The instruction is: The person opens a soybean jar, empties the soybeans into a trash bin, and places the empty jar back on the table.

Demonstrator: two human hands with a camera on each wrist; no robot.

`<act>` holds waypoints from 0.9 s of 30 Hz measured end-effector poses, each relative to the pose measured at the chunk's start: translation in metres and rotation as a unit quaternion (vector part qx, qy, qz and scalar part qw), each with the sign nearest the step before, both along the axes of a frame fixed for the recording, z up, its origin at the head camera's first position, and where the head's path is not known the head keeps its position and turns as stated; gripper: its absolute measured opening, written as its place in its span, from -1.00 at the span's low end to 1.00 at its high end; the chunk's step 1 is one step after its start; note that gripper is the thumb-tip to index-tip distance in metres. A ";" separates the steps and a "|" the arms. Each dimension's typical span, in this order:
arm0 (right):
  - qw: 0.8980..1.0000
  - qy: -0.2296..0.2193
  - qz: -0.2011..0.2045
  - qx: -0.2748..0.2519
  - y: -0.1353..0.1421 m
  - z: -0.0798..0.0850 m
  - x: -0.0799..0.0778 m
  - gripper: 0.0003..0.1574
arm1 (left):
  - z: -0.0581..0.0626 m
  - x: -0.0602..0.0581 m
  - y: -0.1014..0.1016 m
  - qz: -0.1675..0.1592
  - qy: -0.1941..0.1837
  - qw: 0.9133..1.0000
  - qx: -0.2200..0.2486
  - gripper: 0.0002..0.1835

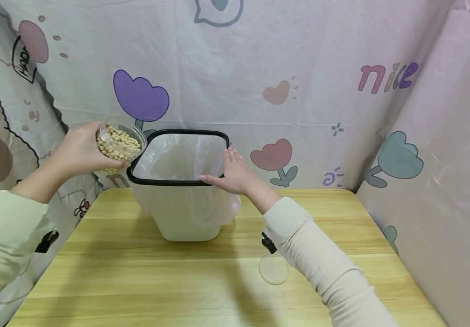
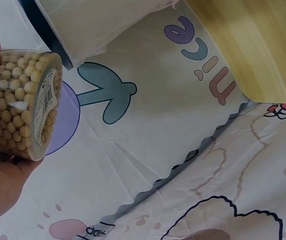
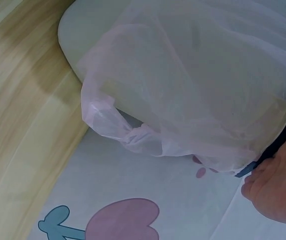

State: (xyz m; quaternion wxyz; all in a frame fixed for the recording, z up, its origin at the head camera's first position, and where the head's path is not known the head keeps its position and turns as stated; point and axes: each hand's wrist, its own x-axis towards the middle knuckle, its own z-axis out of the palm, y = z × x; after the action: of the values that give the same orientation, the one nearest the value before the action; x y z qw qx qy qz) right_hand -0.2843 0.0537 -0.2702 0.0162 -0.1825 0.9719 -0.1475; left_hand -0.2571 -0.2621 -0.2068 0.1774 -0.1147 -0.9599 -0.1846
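My left hand [image 1: 80, 150] grips a clear jar [image 2: 46, 107] of round, pale yellow beans [image 1: 117, 144]. The jar is tilted, its mouth facing the left side of a white trash bin [image 1: 187, 231], just outside the black rim [image 1: 169, 183]. A translucent trash bag [image 1: 163, 159] lines the bin and hangs over its outside. My right hand [image 1: 236, 172] rests on the bin's right front corner, thumb along the front rim and fingers extended over the right side. In the right wrist view, part of that hand [image 3: 278, 190] shows beside the dark rim and the draped bag.
A clear round lid [image 1: 273, 269] lies on the wooden table [image 1: 157, 286], near my right sleeve [image 1: 320, 259]. The bin stands toward the table's back edge. Printed cloth [image 1: 226, 72] hangs behind and on both sides.
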 end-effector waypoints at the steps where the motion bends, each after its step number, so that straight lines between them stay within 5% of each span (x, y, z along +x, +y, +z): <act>1: 1.000 -0.001 0.001 0.001 0.000 0.000 0.000 0.30 | 0.000 -0.001 0.001 -0.003 0.001 1.000 -0.001 -0.04; 16: 1.000 0.010 0.002 0.002 0.000 -0.001 0.000 0.30 | 0.005 -0.004 0.010 -0.024 0.014 0.997 -0.073 -0.20; 27: 1.000 0.010 0.002 -0.006 -0.001 -0.001 0.000 0.29 | 0.007 -0.006 0.018 -0.042 0.001 0.994 -0.099 -0.12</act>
State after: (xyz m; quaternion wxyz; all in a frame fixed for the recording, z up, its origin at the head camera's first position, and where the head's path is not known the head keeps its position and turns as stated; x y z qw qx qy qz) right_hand -0.2839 0.0529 -0.2710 0.0055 -0.1859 0.9709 -0.1510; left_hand -0.2636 -0.2444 -0.1994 0.1586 -0.1719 -0.9676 -0.0955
